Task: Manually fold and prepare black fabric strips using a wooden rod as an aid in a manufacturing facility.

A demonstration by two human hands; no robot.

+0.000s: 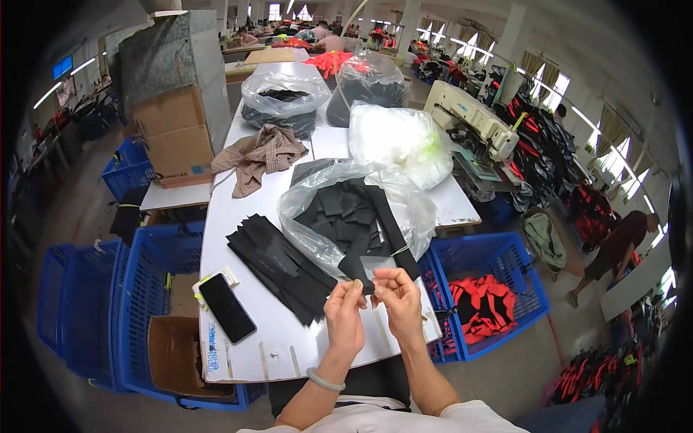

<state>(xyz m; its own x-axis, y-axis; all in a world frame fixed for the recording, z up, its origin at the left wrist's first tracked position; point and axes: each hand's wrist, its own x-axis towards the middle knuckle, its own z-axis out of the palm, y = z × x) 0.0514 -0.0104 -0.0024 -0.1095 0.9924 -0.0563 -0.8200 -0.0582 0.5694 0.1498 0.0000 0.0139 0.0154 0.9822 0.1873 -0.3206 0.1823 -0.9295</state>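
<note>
Fingers [352, 291] of both hands [345, 313] [404, 306] tight on black fabric [353, 268], open tabletop [279, 339] along front edge [249, 379].

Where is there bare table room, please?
Bare white tabletop lies between the black rectangular phone and fanned black fabric strips, and between those and the brown checked cloth. It's crowded near the left hand, right hand and clear plastic bag.
</note>
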